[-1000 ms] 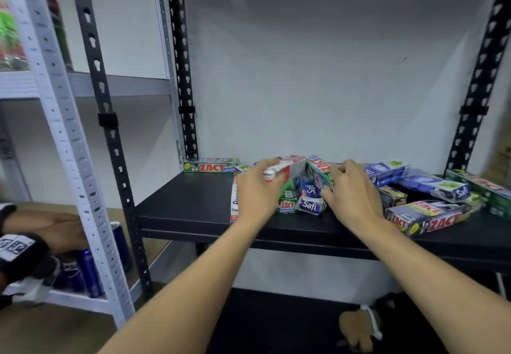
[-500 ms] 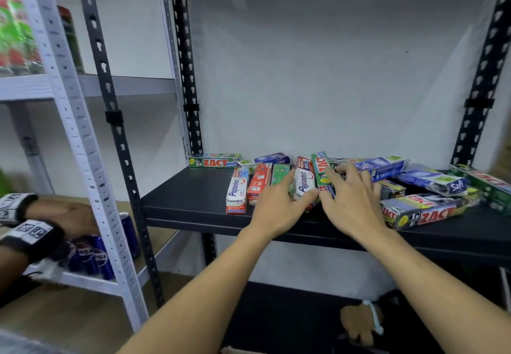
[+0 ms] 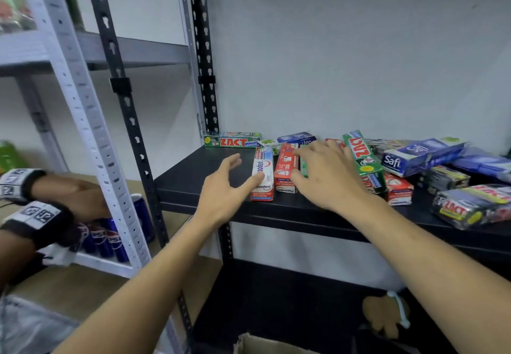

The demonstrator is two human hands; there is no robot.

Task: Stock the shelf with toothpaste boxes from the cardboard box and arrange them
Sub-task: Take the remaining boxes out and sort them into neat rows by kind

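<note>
Toothpaste boxes lie on the black shelf (image 3: pixel 193 176). A white Pepsodent box (image 3: pixel 263 172) and a red Pepsodent box (image 3: pixel 286 165) lie side by side, pointing front to back. My left hand (image 3: pixel 224 187) is spread, thumb touching the white box's left side. My right hand (image 3: pixel 326 174) rests flat with straight fingers over the red box and a green box beside it. A green Zact box (image 3: pixel 362 157) leans just right of that hand. Blue Safi boxes (image 3: pixel 414 156) and a dark Zact pack (image 3: pixel 470 207) lie further right. A cardboard box's edge (image 3: pixel 262 344) shows at the bottom.
Another green Zact box (image 3: pixel 231 141) lies against the back wall at the left. Another person's hands (image 3: pixel 69 198) with marker wristbands work at Pepsi cans (image 3: pixel 110 239) on the white rack to the left. Black uprights (image 3: pixel 121 121) frame the shelf's left side.
My left hand let go of a box and moved left to the white Pepsodent box. My right hand slid left over the row. The boxes now lie flat in a row.
</note>
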